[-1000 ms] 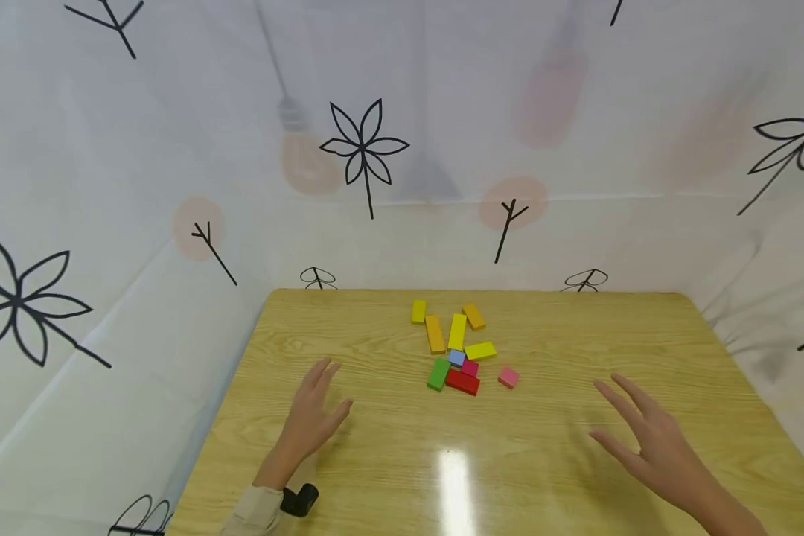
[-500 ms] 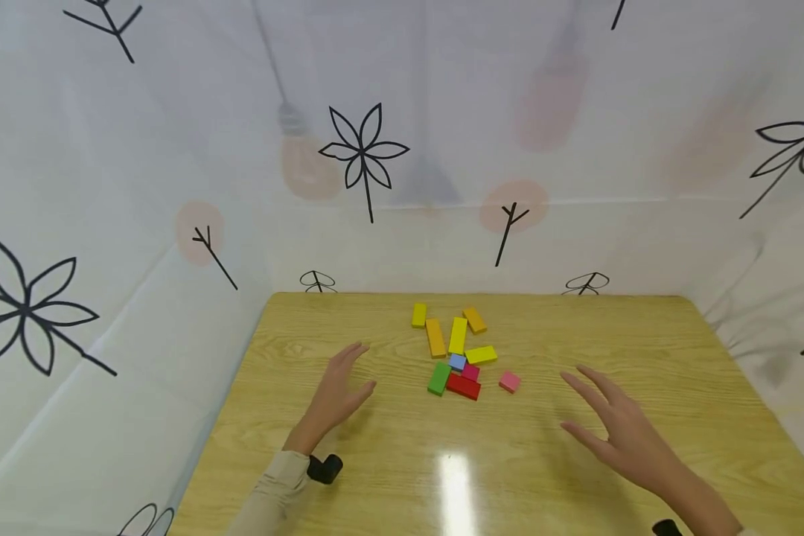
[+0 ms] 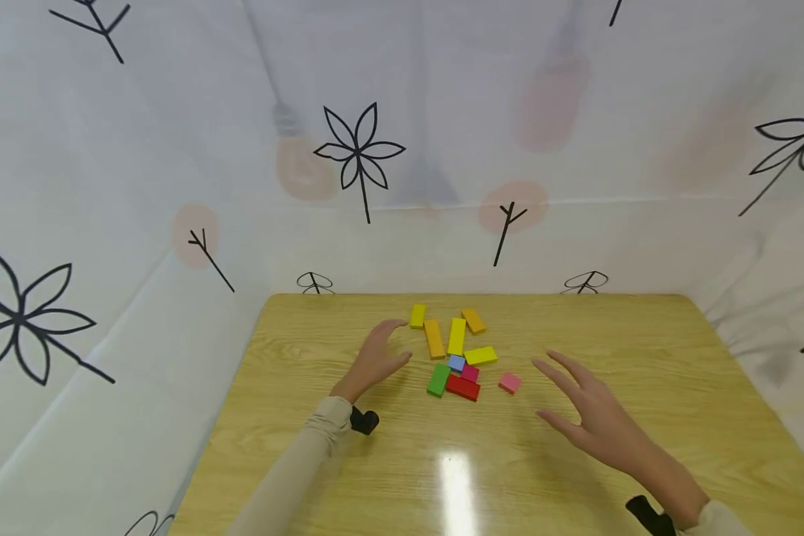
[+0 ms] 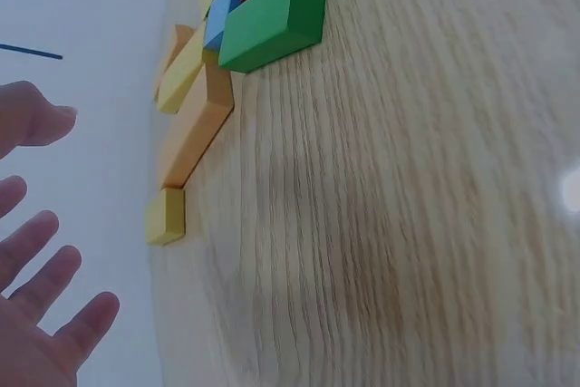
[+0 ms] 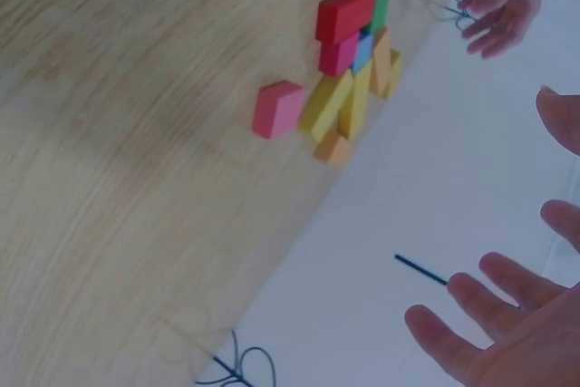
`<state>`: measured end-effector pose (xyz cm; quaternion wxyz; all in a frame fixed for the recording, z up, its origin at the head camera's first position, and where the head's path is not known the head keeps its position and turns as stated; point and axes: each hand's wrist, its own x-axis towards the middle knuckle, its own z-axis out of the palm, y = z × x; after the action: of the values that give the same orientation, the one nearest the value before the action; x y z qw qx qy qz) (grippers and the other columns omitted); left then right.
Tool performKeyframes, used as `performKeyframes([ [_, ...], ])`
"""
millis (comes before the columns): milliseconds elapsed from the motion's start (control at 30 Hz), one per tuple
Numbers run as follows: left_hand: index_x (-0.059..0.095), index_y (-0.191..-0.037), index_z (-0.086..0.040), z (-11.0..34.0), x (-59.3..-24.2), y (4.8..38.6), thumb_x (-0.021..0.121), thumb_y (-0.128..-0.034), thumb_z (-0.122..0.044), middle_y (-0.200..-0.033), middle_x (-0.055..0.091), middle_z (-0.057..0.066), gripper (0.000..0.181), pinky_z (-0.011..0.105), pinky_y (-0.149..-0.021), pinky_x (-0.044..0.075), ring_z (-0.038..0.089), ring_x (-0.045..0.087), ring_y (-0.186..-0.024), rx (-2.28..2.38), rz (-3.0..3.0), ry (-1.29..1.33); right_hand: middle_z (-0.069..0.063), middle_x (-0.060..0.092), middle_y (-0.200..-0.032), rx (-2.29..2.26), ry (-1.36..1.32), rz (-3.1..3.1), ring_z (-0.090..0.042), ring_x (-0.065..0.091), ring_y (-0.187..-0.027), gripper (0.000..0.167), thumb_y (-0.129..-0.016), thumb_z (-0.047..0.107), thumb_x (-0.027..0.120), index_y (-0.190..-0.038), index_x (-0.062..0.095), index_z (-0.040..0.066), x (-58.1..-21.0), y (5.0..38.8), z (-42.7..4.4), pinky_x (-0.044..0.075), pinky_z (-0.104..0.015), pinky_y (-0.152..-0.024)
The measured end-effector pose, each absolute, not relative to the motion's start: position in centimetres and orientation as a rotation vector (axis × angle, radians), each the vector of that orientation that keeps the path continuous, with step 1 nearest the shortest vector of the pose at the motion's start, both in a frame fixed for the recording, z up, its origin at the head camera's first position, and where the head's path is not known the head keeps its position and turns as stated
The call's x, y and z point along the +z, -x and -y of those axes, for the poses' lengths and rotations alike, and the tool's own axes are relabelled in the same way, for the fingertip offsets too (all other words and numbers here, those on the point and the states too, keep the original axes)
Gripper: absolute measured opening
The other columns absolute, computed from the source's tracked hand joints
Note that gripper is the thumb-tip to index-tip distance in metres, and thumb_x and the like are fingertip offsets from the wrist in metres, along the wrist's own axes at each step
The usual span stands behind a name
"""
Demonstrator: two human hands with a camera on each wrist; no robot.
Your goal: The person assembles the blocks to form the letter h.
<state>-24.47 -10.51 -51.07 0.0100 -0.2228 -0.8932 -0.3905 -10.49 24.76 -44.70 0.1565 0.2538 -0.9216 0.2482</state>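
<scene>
Several coloured blocks lie in a loose cluster on the table, among them a green block, a red block, a blue block and a long orange block. My left hand hovers just left of the cluster, fingers spread and holding nothing; a small yellow block is nearest its fingertips. To the right, my right hand is held above the table with fingers apart and nothing in it. Closest to it is a pink block, set a little apart from the others.
The wooden table has its far edge against a white patterned cloth, which also hangs at both sides. Other yellow blocks, such as the long yellow block, lie toward the back of the cluster. Each wrist carries a black device.
Both hands have moved inward toward the blocks: my left hand right and forward, my right hand left and slightly forward. The blocks have stayed in place.
</scene>
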Motion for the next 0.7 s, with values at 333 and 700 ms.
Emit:
performKeyframes([
  [333, 0.042, -0.14, -0.004, 8.3, -52.5, 27.3, 0.065, -0.0883, -0.018, -0.143, 0.04, 0.013, 0.059, 0.048, -0.105, 0.034, 0.032, 0.039, -0.13, -1.255, 2.911, 0.735, -0.019, 0.04, -0.141, 0.734, -0.758, 2.651, -0.042, 0.046, -0.118, 0.076, -0.078, 0.02, 0.079, -0.144, 0.042, 0.018, -44.6, 11.1, -24.0, 0.045, -0.062, -0.08],
  [700, 0.043, -0.141, -0.01, 5.6, -53.0, 28.8, 0.071, -0.0837, -0.019, -0.145, 0.04, 0.008, 0.065, 0.041, -0.109, 0.031, 0.027, 0.034, -0.134, -1.085, 3.099, 0.776, -0.021, 0.041, -0.139, 0.742, -0.771, 2.644, -0.042, 0.049, -0.115, 0.073, -0.079, 0.02, 0.077, -0.143, 0.042, 0.014, -44.7, 12.8, -23.3, 0.047, -0.062, -0.08],
])
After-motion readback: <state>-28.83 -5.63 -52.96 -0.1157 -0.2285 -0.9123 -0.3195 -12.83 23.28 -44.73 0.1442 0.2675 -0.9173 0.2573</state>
